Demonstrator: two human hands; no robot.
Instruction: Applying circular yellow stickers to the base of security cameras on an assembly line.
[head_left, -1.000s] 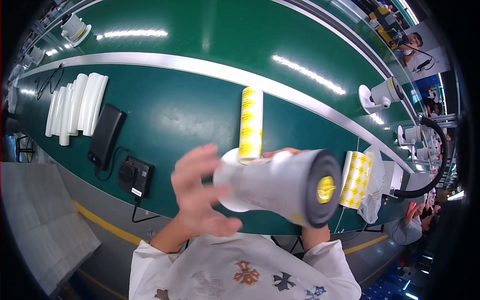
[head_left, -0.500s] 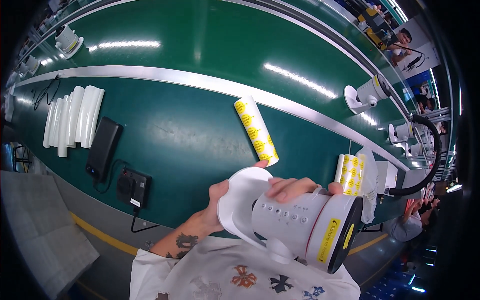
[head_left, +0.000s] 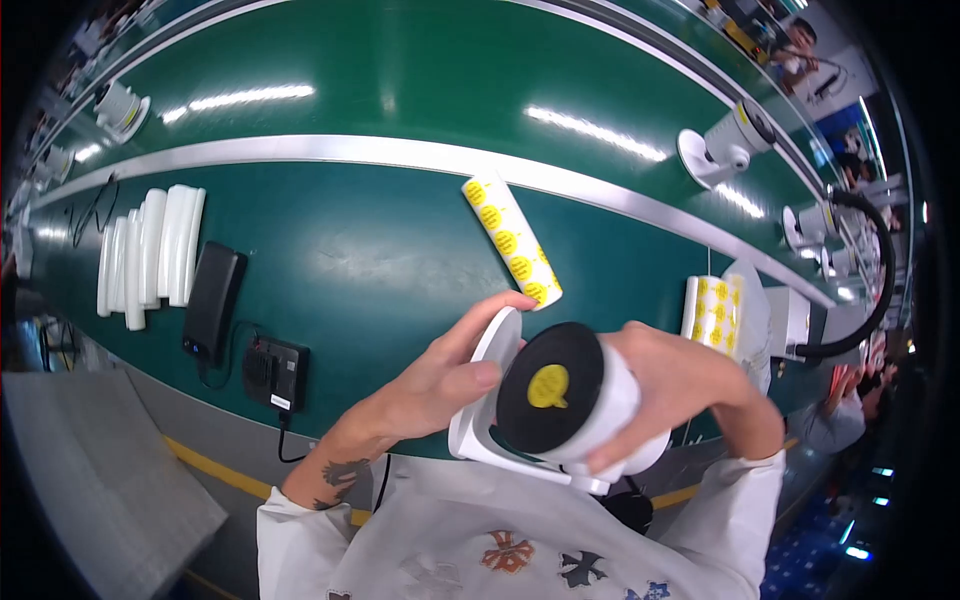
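A white cylindrical mini projector (head_left: 617, 398) is held in both hands just above the bench's near edge, in front of my chest. Its black end cap (head_left: 525, 400), with a round yellow sticker (head_left: 547, 386), is turned up and to the left. My left hand (head_left: 435, 385) grips the white stand base (head_left: 496, 345), thumb on one face and fingers behind. My right hand (head_left: 685, 375) is wrapped round the cylinder's body from the right, partly hiding it. Just beyond my left fingertips lies a white roll with yellow round stickers (head_left: 515, 243).
On the left lie several white rolled sheets (head_left: 152, 250), a black power bank (head_left: 213, 300) and a black box with a cable (head_left: 275, 373). A second sticker roll (head_left: 712, 315) and a black hose (head_left: 885, 260) are on the right. More projectors (head_left: 728, 145) stand on the green conveyor (head_left: 400, 70).
The projector's cylinder has swung round, so its black cap now points up-left instead of right. My right hand has shifted to the cylinder's right side, and the stand base is now seen nearly edge-on.
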